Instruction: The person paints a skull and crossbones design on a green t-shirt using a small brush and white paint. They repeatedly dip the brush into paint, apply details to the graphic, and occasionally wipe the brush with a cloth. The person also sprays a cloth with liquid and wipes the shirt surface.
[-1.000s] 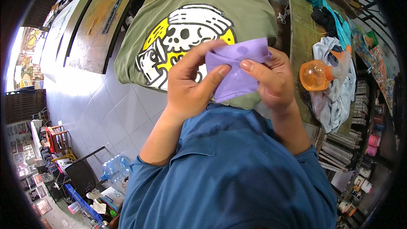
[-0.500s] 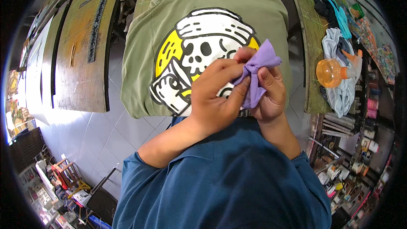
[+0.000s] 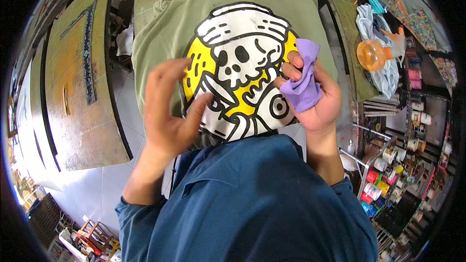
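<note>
An olive green T-shirt (image 3: 162, 34) is spread over a board in front of me. Its print shows a white skull with a cap on a yellow circle, with bold black outlines. Above the right part of the print, my right hand (image 3: 323, 97) is closed around a crumpled purple cloth (image 3: 302, 90), whose top corner sticks up past the fingers. My left hand (image 3: 170, 106), slightly blurred, is raised over the left side of the print. Its thumb and fingers are apart and hold nothing.
On the left stands a wooden board (image 3: 73, 131) with a black L-shaped mark. Another board (image 3: 357, 68) on the right bears an orange spray bottle (image 3: 373, 55) and grey cloths (image 3: 386, 85). Paint jars (image 3: 373, 191) stand on a rack at lower right.
My left hand has let go of the purple cloth and moved left, opening. The right hand keeps the cloth, now bunched more loosely. The whole view has turned a little.
</note>
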`<state>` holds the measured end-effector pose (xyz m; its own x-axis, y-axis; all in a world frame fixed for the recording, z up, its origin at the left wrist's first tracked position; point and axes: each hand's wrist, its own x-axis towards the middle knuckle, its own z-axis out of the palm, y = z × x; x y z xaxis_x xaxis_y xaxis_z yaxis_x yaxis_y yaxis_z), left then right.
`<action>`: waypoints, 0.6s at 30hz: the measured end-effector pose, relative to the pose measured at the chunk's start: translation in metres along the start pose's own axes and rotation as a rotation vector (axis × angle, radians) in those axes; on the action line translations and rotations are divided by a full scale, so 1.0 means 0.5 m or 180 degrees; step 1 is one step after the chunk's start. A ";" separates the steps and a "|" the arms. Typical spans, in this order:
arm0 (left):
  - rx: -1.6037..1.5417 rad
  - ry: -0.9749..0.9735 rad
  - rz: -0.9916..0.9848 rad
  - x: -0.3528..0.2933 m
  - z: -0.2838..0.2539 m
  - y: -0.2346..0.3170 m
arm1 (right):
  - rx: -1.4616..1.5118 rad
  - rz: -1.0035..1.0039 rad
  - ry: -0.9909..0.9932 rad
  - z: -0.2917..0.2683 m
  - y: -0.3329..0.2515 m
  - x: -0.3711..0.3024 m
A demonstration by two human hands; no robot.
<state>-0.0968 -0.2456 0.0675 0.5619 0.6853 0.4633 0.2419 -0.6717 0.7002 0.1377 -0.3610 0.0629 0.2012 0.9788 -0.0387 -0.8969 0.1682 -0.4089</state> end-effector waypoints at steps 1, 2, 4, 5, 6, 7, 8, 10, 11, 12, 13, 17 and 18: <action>0.0056 0.0029 0.0053 0.015 -0.007 -0.006 | 0.0111 0.0081 -0.0060 0.008 0.000 0.002; 0.0041 0.0028 0.0089 0.025 -0.008 -0.011 | -0.0027 0.0003 0.0090 0.024 0.001 0.001; -0.0008 -0.0019 0.0234 0.045 -0.006 -0.019 | -0.0205 -0.0056 -0.0054 0.007 -0.002 0.001; -0.0041 -0.0067 0.0342 0.057 -0.004 -0.023 | -0.0286 -0.0084 -0.0137 0.002 -0.003 0.005; -0.0073 -0.0114 0.0449 0.071 -0.002 -0.028 | -0.0350 -0.0109 -0.0037 0.007 -0.004 0.009; -0.0070 -0.0159 0.0541 0.080 0.002 -0.039 | -0.0410 -0.0124 0.0077 0.011 -0.002 0.011; -0.0067 -0.0203 0.0633 0.090 0.007 -0.053 | -0.0471 -0.0138 0.0191 0.014 0.000 0.014; -0.0019 -0.0302 0.0738 0.114 0.016 -0.078 | -0.0547 -0.0136 0.0270 0.012 0.000 0.021; -0.0038 -0.0341 0.0732 0.124 0.022 -0.088 | -0.0591 -0.0133 0.0315 0.010 -0.002 0.024; -0.0056 -0.0379 0.0726 0.134 0.027 -0.098 | -0.0628 -0.0138 0.0271 0.008 -0.004 0.028; -0.0066 -0.0418 0.0713 0.144 0.030 -0.108 | -0.0658 -0.0135 0.0226 0.006 -0.008 0.031; -0.0050 -0.0425 0.0639 0.156 0.057 -0.165 | -0.1582 -0.0585 0.0792 0.003 -0.029 0.038; -0.0039 -0.0424 0.0594 0.155 0.061 -0.170 | -0.1786 -0.0785 0.1009 0.012 -0.031 0.050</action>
<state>-0.0498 -0.1438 0.0273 0.6956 0.5057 0.5103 0.1148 -0.7794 0.6159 0.1541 -0.3382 0.0739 0.5552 0.8239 -0.1138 -0.4880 0.2118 -0.8468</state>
